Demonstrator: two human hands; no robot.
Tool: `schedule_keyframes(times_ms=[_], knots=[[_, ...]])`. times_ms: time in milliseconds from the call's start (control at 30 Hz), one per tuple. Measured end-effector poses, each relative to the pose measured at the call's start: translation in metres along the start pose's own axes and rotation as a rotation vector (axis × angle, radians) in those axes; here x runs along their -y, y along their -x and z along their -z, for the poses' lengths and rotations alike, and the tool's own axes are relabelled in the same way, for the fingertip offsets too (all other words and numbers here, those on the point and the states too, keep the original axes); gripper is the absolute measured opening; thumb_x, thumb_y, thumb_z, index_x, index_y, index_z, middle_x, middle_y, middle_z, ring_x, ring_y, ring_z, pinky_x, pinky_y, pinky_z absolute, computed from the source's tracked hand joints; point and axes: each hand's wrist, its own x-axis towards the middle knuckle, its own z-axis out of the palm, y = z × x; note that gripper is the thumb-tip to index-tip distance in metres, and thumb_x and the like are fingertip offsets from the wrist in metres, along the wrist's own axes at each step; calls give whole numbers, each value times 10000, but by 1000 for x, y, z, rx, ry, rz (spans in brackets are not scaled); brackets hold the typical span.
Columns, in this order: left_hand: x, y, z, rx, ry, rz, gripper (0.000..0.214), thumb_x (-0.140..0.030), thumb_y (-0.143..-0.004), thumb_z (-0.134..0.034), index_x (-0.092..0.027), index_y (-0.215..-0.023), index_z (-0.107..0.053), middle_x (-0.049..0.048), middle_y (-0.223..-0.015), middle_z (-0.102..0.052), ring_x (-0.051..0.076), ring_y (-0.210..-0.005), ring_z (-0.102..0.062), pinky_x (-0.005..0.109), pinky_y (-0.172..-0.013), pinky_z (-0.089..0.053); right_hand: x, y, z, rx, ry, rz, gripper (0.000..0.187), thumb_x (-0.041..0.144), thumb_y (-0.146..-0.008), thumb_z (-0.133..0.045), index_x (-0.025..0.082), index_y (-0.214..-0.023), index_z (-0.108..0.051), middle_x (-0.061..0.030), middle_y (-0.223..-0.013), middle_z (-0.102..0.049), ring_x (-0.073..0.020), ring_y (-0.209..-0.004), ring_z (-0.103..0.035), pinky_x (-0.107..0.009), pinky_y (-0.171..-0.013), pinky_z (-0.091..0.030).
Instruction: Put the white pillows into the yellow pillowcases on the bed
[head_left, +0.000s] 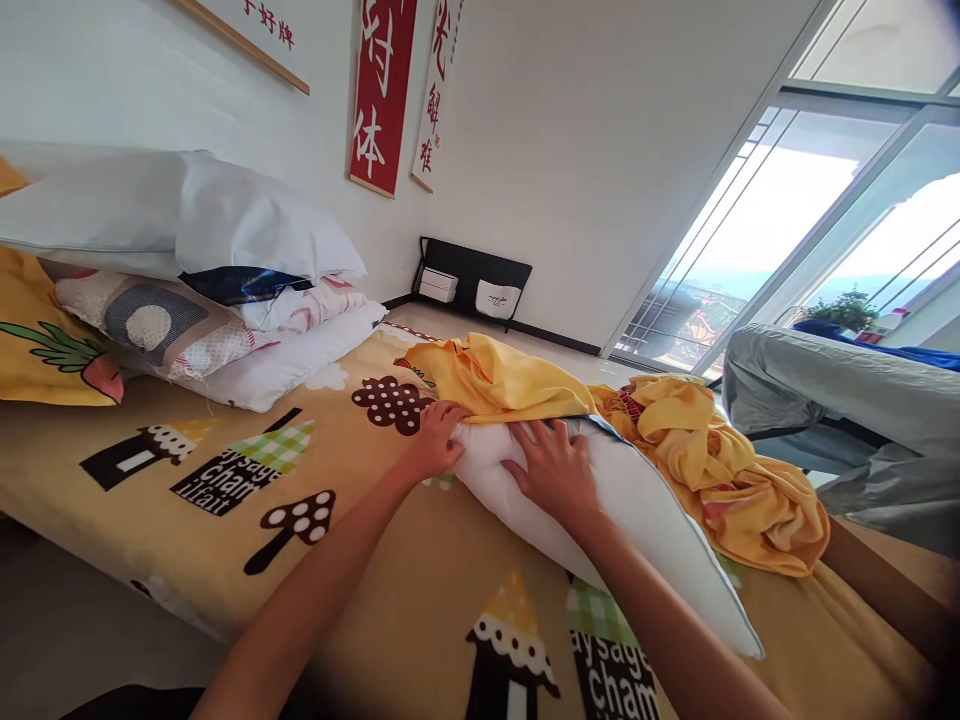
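A white pillow (637, 500) lies on the bed, its far end inside a yellow pillowcase (510, 375). The near part of the pillow is bare, with one corner pointing towards the lower right. My left hand (441, 440) is closed at the left edge of the case's mouth, fingers curled over the yellow cloth beside the pillow. My right hand (555, 465) rests on the white pillow with its fingers spread, fingertips near the rim of the case.
Several stacked pillows (262, 220) stand at the left of the patterned bed sheet (405, 580). Crumpled yellow bedding (720, 470) lies to the right. Beyond it are a grey-covered piece of furniture (847, 390) and a large window (765, 220). A low black stand (469, 265) is by the wall.
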Motion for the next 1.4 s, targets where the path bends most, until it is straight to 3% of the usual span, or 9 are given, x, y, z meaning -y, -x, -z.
schedule_keyframes(times_ms=[100, 200, 433, 633, 733, 867, 1067, 1233, 1400], knots=[[15, 2, 3, 47, 203, 50, 530, -139, -719, -542, -188, -1243, -481, 106, -1237, -525, 242, -1164, -483, 409, -1013, -392, -15, 2, -2, -3, 9, -39, 533, 495, -892, -459, 239, -1360, -462, -130, -1295, -531, -334, -1063, -435, -445, -771, -396], [15, -12, -2, 50, 308, 31, 467, -196, -791, -569, -208, -1251, -492, 98, -1275, -543, 229, -1194, -485, 396, -1036, -383, -34, 7, -5, -11, -24, -63, 566, 541, -882, -456, 260, -1374, -455, -108, -1305, -533, -320, -1043, -450, -449, -771, -421], [-12, -75, -23, 27, 390, 49, 219, -165, -695, -629, -185, -911, -600, 29, -945, -640, 185, -891, -581, 313, -827, -455, -66, 20, -13, -42, -108, -121, 595, 592, -882, -423, 267, -1380, -434, -51, -1399, -480, -307, -1100, -449, -441, -847, -440], [-30, -90, -56, -48, 385, 75, 216, -72, -624, -520, -189, -804, -501, -16, -779, -546, 143, -723, -495, 265, -668, -403, -64, 33, -23, -154, -89, -160, 720, 563, -900, -410, 198, -1491, -222, -136, -1415, -437, -341, -1122, -453, -484, -872, -432], [-42, -91, -74, -107, 396, 83, 227, -65, -636, -467, -196, -820, -483, -12, -794, -536, 145, -732, -482, 268, -669, -394, -64, 41, -24, -190, -22, -155, 700, 522, -922, -402, 261, -1513, -132, -180, -1431, -378, -345, -1147, -463, -481, -855, -437], [-54, -101, -83, -154, 348, 50, 227, -71, -663, -454, -200, -838, -522, 21, -888, -570, 179, -863, -502, 320, -784, -399, -70, 45, -15, -109, 96, -100, 548, 448, -952, -370, 395, -1476, -219, -187, -1417, -355, -338, -1114, -499, -455, -788, -457], [-65, -114, -78, -103, 79, 78, 166, -56, -662, -493, -206, -712, -545, 26, -866, -583, 210, -911, -503, 371, -789, -373, -69, 35, -5, 32, 163, -98, 505, 415, -943, -364, 399, -1445, -314, -189, -1292, -457, -317, -952, -536, -410, -680, -454], [-84, -104, -86, -150, -71, 124, 201, -15, -688, -483, -203, -618, -496, 53, -773, -570, 242, -870, -482, 413, -784, -332, -59, 16, -8, 122, 190, -146, 483, 320, -913, -391, 279, -1391, -442, -196, -1081, -577, -323, -864, -566, -408, -663, -421], [-85, -93, -90, -138, -292, -14, 209, -23, -735, -472, -206, -738, -571, 82, -812, -586, 267, -871, -487, 433, -793, -309, -62, 9, -13, 170, 179, -261, 358, 271, -912, -338, 144, -1052, -642, -194, -876, -614, -321, -776, -582, -394, -631, -392]])
